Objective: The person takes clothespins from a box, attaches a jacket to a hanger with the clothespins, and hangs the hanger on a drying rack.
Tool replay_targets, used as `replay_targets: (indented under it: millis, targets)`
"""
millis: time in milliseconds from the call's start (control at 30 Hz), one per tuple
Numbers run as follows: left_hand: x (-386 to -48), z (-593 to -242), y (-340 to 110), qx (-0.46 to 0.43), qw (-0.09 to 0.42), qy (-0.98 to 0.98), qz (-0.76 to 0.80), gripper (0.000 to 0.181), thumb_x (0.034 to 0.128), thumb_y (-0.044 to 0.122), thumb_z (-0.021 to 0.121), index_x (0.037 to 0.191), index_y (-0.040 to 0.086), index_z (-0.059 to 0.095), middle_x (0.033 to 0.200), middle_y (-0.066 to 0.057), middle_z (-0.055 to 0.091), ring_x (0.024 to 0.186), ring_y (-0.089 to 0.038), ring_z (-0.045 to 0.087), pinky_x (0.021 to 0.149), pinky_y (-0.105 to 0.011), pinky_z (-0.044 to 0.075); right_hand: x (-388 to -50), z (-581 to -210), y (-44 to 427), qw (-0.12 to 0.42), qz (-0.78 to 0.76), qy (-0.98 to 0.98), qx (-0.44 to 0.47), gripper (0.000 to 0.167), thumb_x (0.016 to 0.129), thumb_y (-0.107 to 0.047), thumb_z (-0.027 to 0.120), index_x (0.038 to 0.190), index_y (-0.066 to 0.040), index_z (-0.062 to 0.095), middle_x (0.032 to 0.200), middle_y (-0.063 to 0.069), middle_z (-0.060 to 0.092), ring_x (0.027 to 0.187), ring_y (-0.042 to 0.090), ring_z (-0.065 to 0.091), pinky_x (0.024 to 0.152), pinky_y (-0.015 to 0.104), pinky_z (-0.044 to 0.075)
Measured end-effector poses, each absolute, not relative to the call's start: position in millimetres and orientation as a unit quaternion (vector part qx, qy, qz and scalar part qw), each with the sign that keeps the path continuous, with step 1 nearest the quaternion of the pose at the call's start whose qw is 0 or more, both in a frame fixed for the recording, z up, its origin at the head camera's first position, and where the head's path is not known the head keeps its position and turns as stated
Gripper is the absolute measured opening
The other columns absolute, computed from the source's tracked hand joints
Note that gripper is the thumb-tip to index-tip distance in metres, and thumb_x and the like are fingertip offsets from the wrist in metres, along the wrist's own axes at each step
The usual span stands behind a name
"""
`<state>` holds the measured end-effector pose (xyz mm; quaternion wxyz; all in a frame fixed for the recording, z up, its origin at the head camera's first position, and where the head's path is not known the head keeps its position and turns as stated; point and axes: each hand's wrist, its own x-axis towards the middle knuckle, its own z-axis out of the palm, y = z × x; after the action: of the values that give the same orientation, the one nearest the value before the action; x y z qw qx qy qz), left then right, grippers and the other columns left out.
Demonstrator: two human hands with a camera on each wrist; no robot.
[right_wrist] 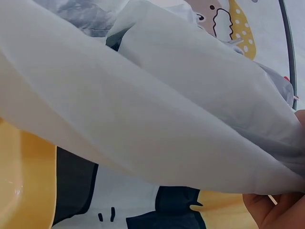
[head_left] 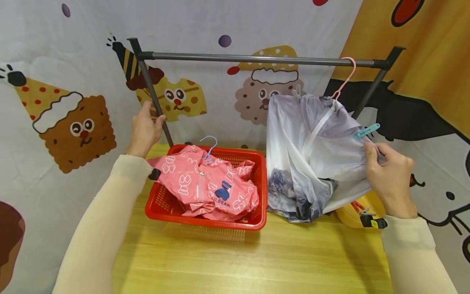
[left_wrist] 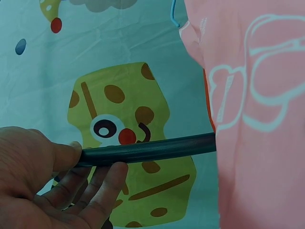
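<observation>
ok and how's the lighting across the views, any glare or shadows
Head: bright, sheen and soft shadows on the yellow wood-grain table; left wrist: dimmer, teal cast over the white cartoon-print backdrop; right wrist: small highlight on the glossy yellow container.

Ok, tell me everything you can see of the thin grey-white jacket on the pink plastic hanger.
The thin grey-white jacket looks like light synthetic cloth, creased, with a pale zip and dark blotchy patterning low down. It hangs from the pink hanger hooked on the dark metal rail. A turquoise plastic peg sits at its right edge; the person's right hand pinches that edge below the peg.
</observation>
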<state>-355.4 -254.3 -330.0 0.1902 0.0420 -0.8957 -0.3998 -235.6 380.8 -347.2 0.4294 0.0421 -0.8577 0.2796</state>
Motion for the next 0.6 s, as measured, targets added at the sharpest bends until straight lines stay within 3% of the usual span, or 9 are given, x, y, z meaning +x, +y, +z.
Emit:
replay_targets:
  millis: [167,233,300,367,467,533,600]
  targets:
    - [-356,-331,-257,0.036,0.194,-0.894,-0.401,0.045,0.1219,0.023,0.063,0.162,0.008,0.051,0.152,-0.028,0.07,0.129,-0.048,0.074,0.117,-0.067,0.063,-232,-348,379,0.436,0.286,-0.852,0.032,0.04,0.115,-0.03,0.072,0.111,0.009,0.081,0.095,0.03,0.078,0.077,-0.025,0.043,0.068,0.006,0.031]
    - [-357,-330,-257,0.039,0.194,-0.895,-0.401,0.045,0.122,0.023,0.062,0.163,0.008,0.05,0.152,-0.028,0.07,0.129,-0.048,0.074,0.117,-0.067,0.063,-230,-349,378,0.441,0.294,-0.847,0.025,0.04,0.114,-0.031,0.073,0.114,0.008,0.082,0.099,0.023,0.081,0.082,-0.026,0.046,0.073,0.005,0.033]
    - [-356,-330,-257,0.045,0.19,-0.895,-0.401,0.045,0.1218,0.023,0.063,0.162,0.008,0.05,0.152,-0.027,0.07,0.129,-0.048,0.074,0.117,-0.066,0.063,-228,-350,378,0.446,0.304,-0.841,0.014,0.04,0.114,-0.032,0.073,0.117,0.006,0.083,0.103,0.005,0.085,0.087,-0.027,0.05,0.08,0.004,0.036]
    - [-357,-331,-256,0.052,0.182,-0.898,-0.398,0.045,0.1217,0.023,0.063,0.162,0.009,0.05,0.153,-0.027,0.07,0.13,-0.047,0.074,0.117,-0.065,0.063,-226,-352,378,0.451,0.31,-0.837,0.004,0.039,0.114,-0.033,0.072,0.12,0.004,0.084,0.109,0.001,0.086,0.093,-0.027,0.055,0.086,0.002,0.04]
    - [-357,-333,-255,0.051,0.179,-0.899,-0.396,0.045,0.1215,0.023,0.064,0.161,0.008,0.05,0.154,-0.027,0.07,0.131,-0.047,0.074,0.117,-0.065,0.063,-222,-353,378,0.454,0.318,-0.832,-0.001,0.038,0.116,-0.03,0.07,0.127,0.005,0.082,0.119,0.01,0.088,0.1,-0.027,0.056,0.093,0.001,0.042]
    - [-358,-334,-256,0.047,0.185,-0.899,-0.394,0.044,0.1217,0.023,0.063,0.161,0.008,0.05,0.154,-0.027,0.07,0.131,-0.048,0.074,0.117,-0.066,0.063,-220,-353,377,0.453,0.321,-0.832,0.0,0.038,0.117,-0.028,0.068,0.132,0.004,0.081,0.125,0.029,0.083,0.104,-0.028,0.055,0.098,0.001,0.043]
    - [-358,-334,-256,0.043,0.193,-0.898,-0.393,0.044,0.1218,0.023,0.063,0.161,0.008,0.05,0.153,-0.028,0.07,0.13,-0.048,0.075,0.116,-0.066,0.064,-219,-353,375,0.449,0.324,-0.833,0.002,0.038,0.118,-0.027,0.066,0.137,0.004,0.079,0.13,0.032,0.081,0.106,-0.028,0.053,0.102,0.001,0.044]
